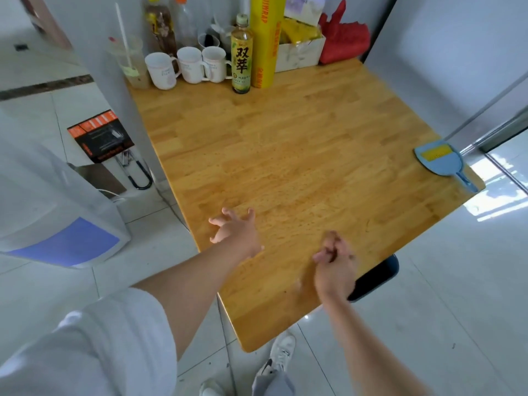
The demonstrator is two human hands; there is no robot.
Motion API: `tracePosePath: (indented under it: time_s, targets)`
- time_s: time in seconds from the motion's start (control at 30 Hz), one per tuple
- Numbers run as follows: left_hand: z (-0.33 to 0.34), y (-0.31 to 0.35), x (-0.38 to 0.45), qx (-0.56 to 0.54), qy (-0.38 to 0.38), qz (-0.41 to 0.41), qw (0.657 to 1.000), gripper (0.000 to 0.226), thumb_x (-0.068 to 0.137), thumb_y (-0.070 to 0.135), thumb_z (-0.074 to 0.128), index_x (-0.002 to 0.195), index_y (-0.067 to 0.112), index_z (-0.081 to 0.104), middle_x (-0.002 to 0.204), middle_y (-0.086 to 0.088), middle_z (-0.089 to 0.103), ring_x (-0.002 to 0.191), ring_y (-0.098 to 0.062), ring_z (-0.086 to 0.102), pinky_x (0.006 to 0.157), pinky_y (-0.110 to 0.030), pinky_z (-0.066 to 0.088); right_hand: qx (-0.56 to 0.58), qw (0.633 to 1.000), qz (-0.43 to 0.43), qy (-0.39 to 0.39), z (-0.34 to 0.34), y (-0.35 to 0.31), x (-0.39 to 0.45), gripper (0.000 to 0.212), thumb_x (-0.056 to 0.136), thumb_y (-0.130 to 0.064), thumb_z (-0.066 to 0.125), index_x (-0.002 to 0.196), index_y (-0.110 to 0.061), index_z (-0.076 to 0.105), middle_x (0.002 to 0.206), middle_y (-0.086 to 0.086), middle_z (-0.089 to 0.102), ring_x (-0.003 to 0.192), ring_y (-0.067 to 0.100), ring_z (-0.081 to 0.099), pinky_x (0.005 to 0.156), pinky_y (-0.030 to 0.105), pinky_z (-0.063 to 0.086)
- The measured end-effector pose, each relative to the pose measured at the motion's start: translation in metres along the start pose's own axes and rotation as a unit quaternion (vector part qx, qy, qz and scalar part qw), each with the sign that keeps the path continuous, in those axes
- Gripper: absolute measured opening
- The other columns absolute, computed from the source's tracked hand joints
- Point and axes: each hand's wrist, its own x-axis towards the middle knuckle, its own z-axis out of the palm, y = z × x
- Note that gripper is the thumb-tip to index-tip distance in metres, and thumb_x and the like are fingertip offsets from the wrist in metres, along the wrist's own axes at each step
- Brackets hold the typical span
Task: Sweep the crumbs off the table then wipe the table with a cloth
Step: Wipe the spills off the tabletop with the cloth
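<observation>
We see a wooden table from above, with both of our arms stretched out over its near part. Our left hand hangs over the near left side of the table with its fingers spread wide and bent, holding nothing. Our right hand is over the near right edge, with its fingers curled in close; we cannot tell if anything is in it. A small blue dustpan lies at the far right edge of the table, well apart from both hands. Three white mugs, a yellow bottle and a yellow roll of wrap stand along the back.
</observation>
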Motion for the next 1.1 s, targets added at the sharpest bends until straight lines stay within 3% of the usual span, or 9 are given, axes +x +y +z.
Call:
tracePosePath:
  time_s: [0.2,0.37,0.47,0.53,0.7,0.83,0.9,1.0,1.1]
  targets:
    - [-0.008,-0.005,0.0,0.025,-0.006,0.013,1.0,0.102,0.092,0.049,0.065,0.158,0.035,-0.012,0.162,-0.026,-0.014,0.143,-0.061,0.007,0.1,-0.057,0.049,-0.111,0.817,-0.449,-0.345,0.025,-0.005,-0.044,0.031,0.098,-0.031,0.051,0.125,-0.043,0.061,0.115,-0.02,0.049,0.081,-0.007,0.049,0.068,0.006,0.042]
    - [-0.031,-0.023,0.017,0.025,0.045,0.067,0.996,0.088,0.089,0.064,0.059,0.159,0.04,0.011,0.166,-0.016,-0.003,0.147,-0.051,0.012,0.104,-0.049,0.046,-0.009,0.989,-0.129,-0.07,-0.042,0.014,0.111,0.04,0.101,-0.015,0.055,0.133,-0.039,0.061,0.107,-0.01,0.065,0.064,0.007,0.066,0.049,0.021,0.055]
    - [-0.044,-0.035,0.032,-0.01,0.079,0.069,0.994,0.09,0.086,0.069,0.059,0.157,0.044,0.012,0.166,-0.011,-0.006,0.149,-0.047,0.0,0.117,-0.057,0.028,0.041,0.994,0.099,0.036,-0.025,0.002,0.119,0.038,0.1,-0.025,0.055,0.136,-0.038,0.057,0.124,0.004,0.065,0.085,0.012,0.066,0.073,0.036,0.061]
    - [-0.057,-0.038,0.047,-0.033,0.081,0.038,0.995,0.096,0.083,0.071,0.062,0.157,0.046,0.006,0.166,-0.009,-0.014,0.15,-0.047,-0.009,0.118,-0.061,0.021,0.038,0.991,-0.094,-0.092,0.008,-0.023,0.076,0.03,0.1,-0.034,0.049,0.125,-0.044,0.06,0.116,-0.004,0.066,0.068,0.005,0.064,0.054,0.02,0.054]
    - [-0.072,-0.038,0.069,-0.046,0.061,0.017,0.997,0.104,0.077,0.073,0.068,0.156,0.049,0.005,0.166,-0.009,-0.016,0.15,-0.047,-0.009,0.118,-0.064,0.017,-0.133,0.783,-0.506,-0.336,0.007,-0.015,0.059,0.035,0.097,-0.041,0.04,0.126,-0.046,0.061,0.117,-0.019,0.053,0.076,-0.006,0.055,0.06,0.012,0.048]
    - [-0.076,-0.033,0.072,-0.038,0.063,0.005,0.997,0.106,0.073,0.071,0.073,0.156,0.047,0.012,0.166,-0.012,-0.01,0.149,-0.048,-0.004,0.115,-0.066,0.022,0.011,0.992,-0.114,-0.046,-0.049,0.0,0.172,0.043,0.099,-0.018,0.051,0.118,-0.054,0.062,0.109,-0.011,0.071,0.072,0.005,0.068,0.053,0.026,0.057]
    - [-0.078,-0.029,0.072,-0.052,0.055,-0.002,0.997,0.107,0.071,0.067,0.078,0.155,0.045,0.015,0.165,-0.013,-0.008,0.149,-0.048,-0.002,0.114,-0.066,0.024,0.022,0.995,0.091,0.047,-0.037,-0.005,0.181,0.037,0.102,-0.021,0.053,0.134,-0.04,0.058,0.13,0.006,0.061,0.092,0.019,0.069,0.072,0.034,0.06]
    - [-0.082,-0.027,0.073,-0.065,0.051,-0.007,0.997,0.108,0.07,0.063,0.081,0.154,0.044,0.016,0.164,-0.014,-0.007,0.148,-0.049,-0.003,0.113,-0.066,0.025,-0.02,0.989,-0.116,-0.095,0.02,-0.045,0.131,0.036,0.101,-0.024,0.057,0.136,-0.03,0.059,0.125,0.002,0.055,0.076,0.0,0.064,0.05,0.012,0.047]
    - [-0.082,-0.028,0.074,-0.064,0.051,-0.011,0.997,0.108,0.068,0.064,0.082,0.153,0.044,0.017,0.164,-0.014,-0.006,0.148,-0.048,-0.002,0.113,-0.066,0.024,-0.091,0.821,-0.419,-0.377,0.033,-0.056,0.092,0.033,0.102,-0.026,0.052,0.132,-0.036,0.06,0.129,-0.016,0.05,0.074,-0.003,0.064,0.063,0.016,0.055]
